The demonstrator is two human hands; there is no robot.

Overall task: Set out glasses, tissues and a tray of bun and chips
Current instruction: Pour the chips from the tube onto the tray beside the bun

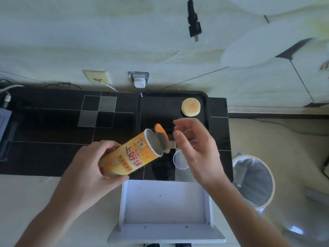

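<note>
Left hand tipping chip can toward tray, right hand free beside it.

Left hand [92, 163] wrapped around the base of the orange chip can [130, 155], centre frame; the can is tilted, open mouth aimed up-right, chips [161, 135] sliding out over the near edge of the black tray [142, 111]. Right hand [194, 148] grasps nothing, fingers loosely spread, just right of the can mouth. Bun [190, 106] sits in the tray's upper-right corner. Clear lid [179, 160] lies on the black counter [53, 131] below the tray, partly behind the right hand. White shelf [165, 211] at bottom centre, lined bin [252, 179] at right. Glasses and tissues aren't visible.
</note>
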